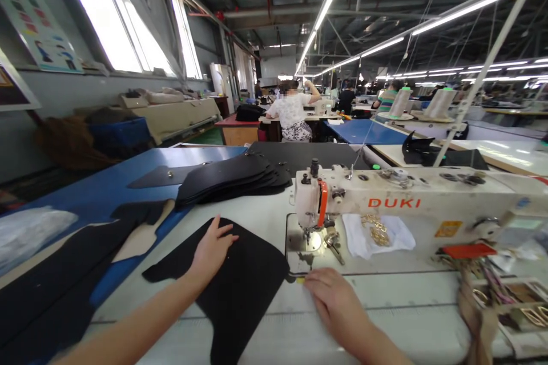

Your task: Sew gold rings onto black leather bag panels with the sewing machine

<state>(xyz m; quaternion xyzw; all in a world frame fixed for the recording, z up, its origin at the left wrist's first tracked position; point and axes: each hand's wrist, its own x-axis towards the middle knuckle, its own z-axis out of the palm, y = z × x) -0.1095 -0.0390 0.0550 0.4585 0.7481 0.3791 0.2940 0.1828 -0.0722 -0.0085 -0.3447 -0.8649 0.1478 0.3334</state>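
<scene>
A large black panel (252, 274), curved and leather-like, lies on the pale sewing table to the left of the machine needle. My left hand (214, 248) rests on its upper part with fingers spread. My right hand (331, 296) is on the table just in front of the needle plate. Its fingers are bent and pressed together beside a small yellow thing (300, 280), too small to name. The sewing machine (363, 202) marked DUKI stands behind my right hand, its needle area lit.
Stacked black panels (231, 179) lie behind the panel. More black pieces (55, 268) and a clear plastic bag (34, 234) cover the blue table at left. Gold metal rings (379, 231) sit on white cloth against the machine. A parts tray (522, 308) is at right. A person (291, 108) sits ahead.
</scene>
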